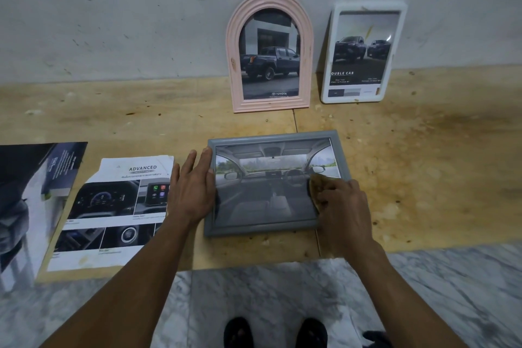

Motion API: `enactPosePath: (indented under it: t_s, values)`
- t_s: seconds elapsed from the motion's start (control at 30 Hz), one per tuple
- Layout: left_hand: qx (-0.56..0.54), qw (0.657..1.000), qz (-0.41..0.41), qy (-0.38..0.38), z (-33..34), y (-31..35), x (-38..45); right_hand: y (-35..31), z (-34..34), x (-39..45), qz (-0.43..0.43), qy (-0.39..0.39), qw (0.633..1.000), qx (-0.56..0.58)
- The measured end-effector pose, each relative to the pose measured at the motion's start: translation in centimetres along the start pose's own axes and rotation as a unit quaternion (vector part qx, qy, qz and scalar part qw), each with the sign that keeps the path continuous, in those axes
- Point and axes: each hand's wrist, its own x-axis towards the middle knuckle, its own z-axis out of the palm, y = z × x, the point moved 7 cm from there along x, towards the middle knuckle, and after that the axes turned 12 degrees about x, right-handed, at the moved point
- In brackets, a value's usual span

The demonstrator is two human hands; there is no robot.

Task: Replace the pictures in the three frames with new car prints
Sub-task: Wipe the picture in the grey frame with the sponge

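I'm seeing the grey frame (275, 182) lying flat on the wooden surface (423, 164), car-interior print facing up. My left hand (193, 189) is resting on its left edge, fingers spread; my right hand (343, 206) is pinching a small yellowish cloth (313, 182) against the glass.

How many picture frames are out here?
3: a pink arched frame and a white frame lean on the wall; a grey frame lies flat under both hands.
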Motion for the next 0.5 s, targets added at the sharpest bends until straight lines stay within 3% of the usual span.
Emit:
enactPosePath:
  t_s: [0.2,0.4,0.5]
  values:
    - [-0.005,1.0,0.006,-0.001,0.1,0.0,0.0,1.1,-0.3,1.1,-0.004,0.0,1.0,-0.023]
    - [-0.006,1.0,0.008,0.001,0.0,0.0,-0.1,3.3,-4.7,2.2,0.022,0.111,0.994,0.007]
    - [-0.004,1.0,0.01,-0.001,0.0,0.2,-0.2,6.4,-5.6,1.8,0.059,0.097,0.993,-0.006]
